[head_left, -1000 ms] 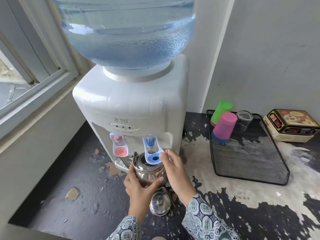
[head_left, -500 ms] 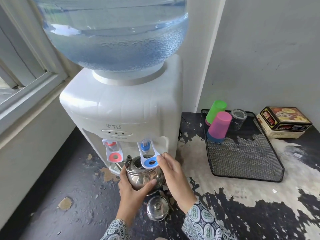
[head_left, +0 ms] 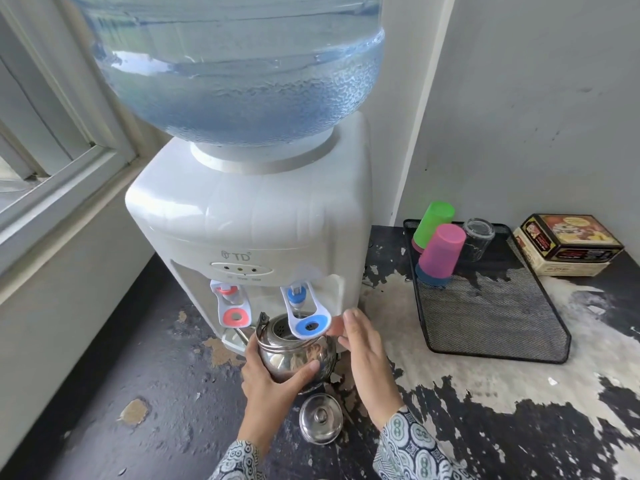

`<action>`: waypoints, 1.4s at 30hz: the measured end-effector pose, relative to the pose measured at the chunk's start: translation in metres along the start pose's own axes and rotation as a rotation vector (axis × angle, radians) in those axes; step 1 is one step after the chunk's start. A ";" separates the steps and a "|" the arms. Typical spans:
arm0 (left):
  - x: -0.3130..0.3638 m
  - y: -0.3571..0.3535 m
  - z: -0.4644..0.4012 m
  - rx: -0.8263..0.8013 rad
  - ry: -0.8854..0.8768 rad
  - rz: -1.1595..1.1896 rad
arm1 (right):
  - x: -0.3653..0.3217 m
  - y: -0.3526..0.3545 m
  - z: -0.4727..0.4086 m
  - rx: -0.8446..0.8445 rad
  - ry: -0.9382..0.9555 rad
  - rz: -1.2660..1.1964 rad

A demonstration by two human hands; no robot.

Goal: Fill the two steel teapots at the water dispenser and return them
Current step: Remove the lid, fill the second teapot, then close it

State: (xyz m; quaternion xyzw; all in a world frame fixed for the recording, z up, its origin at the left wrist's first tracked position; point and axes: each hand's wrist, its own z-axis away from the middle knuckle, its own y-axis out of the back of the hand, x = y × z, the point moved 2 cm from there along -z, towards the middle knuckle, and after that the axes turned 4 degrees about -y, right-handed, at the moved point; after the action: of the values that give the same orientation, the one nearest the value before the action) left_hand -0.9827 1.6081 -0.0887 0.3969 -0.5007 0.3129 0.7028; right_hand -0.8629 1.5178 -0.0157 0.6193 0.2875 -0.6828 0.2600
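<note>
A lidless steel teapot point(head_left: 294, 358) stands under the blue tap lever point(head_left: 308, 323) of the white water dispenser point(head_left: 249, 220). My left hand point(head_left: 273, 386) grips the teapot's body from the front, thumb across its belly. With straight fingers, my right hand point(head_left: 363, 355) touches the right edge of the blue lever. The teapot's lid point(head_left: 320, 423) lies on the counter just in front. Only one teapot is in view.
A red tap lever point(head_left: 232, 308) hangs left of the blue one. A black mesh tray point(head_left: 485, 327) to the right holds green and pink cups point(head_left: 440, 251) and a glass. A printed tin box point(head_left: 568, 244) sits far right. A window frame runs along the left.
The view has shifted a little. My right hand has slid from on top of the blue lever to its right edge. My left hand keeps its hold on the teapot.
</note>
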 end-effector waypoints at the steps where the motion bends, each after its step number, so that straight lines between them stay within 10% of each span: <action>1: 0.000 0.000 0.000 -0.002 0.005 0.001 | 0.000 -0.001 0.000 -0.004 0.025 0.023; 42: 0.005 -0.002 0.003 -0.028 -0.001 -0.015 | 0.011 0.004 0.000 -0.020 0.072 0.037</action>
State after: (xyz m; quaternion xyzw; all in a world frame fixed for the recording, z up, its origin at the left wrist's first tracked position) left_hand -0.9815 1.6047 -0.0842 0.3910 -0.5024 0.3002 0.7103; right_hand -0.8610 1.5156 -0.0266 0.6461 0.2920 -0.6521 0.2684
